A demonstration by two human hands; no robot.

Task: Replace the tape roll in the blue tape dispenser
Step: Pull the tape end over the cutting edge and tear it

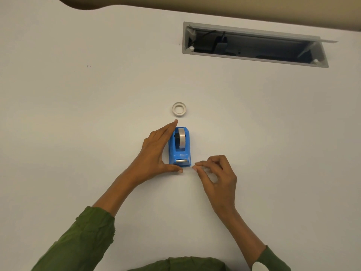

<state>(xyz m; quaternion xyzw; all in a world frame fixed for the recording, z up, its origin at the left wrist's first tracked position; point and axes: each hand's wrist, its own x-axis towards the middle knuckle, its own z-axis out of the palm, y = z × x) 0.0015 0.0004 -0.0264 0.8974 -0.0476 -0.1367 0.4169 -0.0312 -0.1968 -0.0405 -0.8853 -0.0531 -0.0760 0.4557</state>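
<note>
The blue tape dispenser [180, 153] stands on the white table [78, 124], its cutter end toward me, with a tape roll [182, 138] seated upright in its well. My left hand [156, 153] cups the dispenser's left side, fingers along it and thumb under the near end. My right hand [216, 173] hovers just right of the cutter, thumb and forefinger pinched together; whether a tape end is between them I cannot tell. A bare white roll core [179, 109] lies flat just beyond the dispenser.
An open cable hatch [254, 44] with a grey frame is sunk into the table at the far right. The table's far edge curves along the top. My green sleeves cover both forearms at the near edge.
</note>
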